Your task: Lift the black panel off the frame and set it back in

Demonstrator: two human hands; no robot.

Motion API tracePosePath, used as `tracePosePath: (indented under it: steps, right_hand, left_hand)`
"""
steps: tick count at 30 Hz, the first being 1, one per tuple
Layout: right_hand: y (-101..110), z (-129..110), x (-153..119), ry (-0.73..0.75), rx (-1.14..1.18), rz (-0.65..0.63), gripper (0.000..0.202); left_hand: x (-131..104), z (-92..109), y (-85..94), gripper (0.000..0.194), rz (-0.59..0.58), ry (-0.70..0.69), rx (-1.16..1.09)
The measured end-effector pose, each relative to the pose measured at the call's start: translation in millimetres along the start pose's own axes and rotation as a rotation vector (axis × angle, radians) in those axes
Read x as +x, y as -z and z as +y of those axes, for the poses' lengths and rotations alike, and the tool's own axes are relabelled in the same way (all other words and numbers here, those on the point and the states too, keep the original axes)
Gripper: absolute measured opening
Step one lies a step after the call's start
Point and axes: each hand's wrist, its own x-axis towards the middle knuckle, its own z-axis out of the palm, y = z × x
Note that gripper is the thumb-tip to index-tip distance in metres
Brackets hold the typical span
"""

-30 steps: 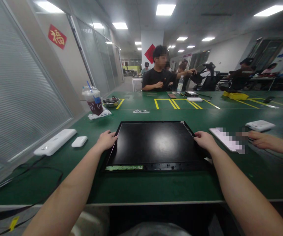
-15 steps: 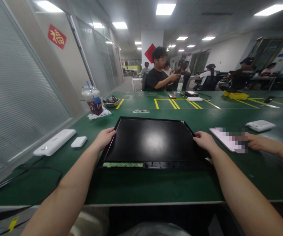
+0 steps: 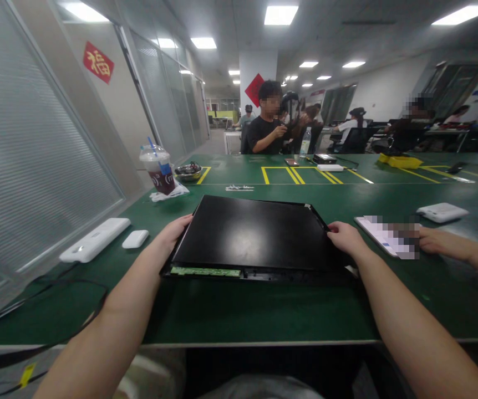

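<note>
A black display panel (image 3: 251, 230) lies face up in a black plastic frame (image 3: 293, 276) in front of me. Along the near edge, to the left, a narrow green circuit board (image 3: 206, 272) is exposed. My left hand (image 3: 176, 228) grips the left edge of the panel, its fingertips partly hidden behind that edge. At the opposite side my right hand (image 3: 344, 237) is closed on the right rim of the frame, with the thumb on top. The panel's left side sits higher than its right, where the frame rim shows.
Left of the panel lie a white power bank (image 3: 95, 240) and a small white case (image 3: 135, 239). Behind them stand a drink cup (image 3: 158, 170) and a metal bowl (image 3: 189, 172). Another person's hand (image 3: 436, 241) touches a phone (image 3: 378, 235) at the right, near a white device (image 3: 442, 212).
The panel's left side has risen and tilted, covering the frame's left and upper-left rim. My left hand has moved up slightly with it; my right hand stays at the right rim.
</note>
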Motion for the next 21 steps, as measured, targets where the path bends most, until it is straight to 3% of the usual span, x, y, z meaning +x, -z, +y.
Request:
tracePosePath:
  steps: [4,6,11,15,18,21]
  right_hand:
    - [0,0,-1,0.002,-0.002,0.006,0.030]
    - [0,0,-1,0.000,0.003,0.010,0.028]
    - [-2,-4,-1,0.010,0.032,0.012,0.027]
    - [-4,-8,-5,0.027,0.105,0.017,0.026]
    - [15,10,-18,0.006,0.147,0.036,0.023]
    - [58,54,-30,-0.025,0.137,0.070,0.020]
  left_hand:
    - [1,-2,2.4,0.089,0.066,0.034,0.024]
    - [2,-3,3.6,0.078,0.037,0.007,0.016]
    - [2,-3,2.7,0.025,0.043,0.024,0.008]
    - [3,-2,1.7,0.023,0.070,0.155,0.059]
    - [2,-5,1.8,0.025,0.052,0.039,0.169]
    - [-1,-7,1.8,0.038,0.030,-0.088,0.244]
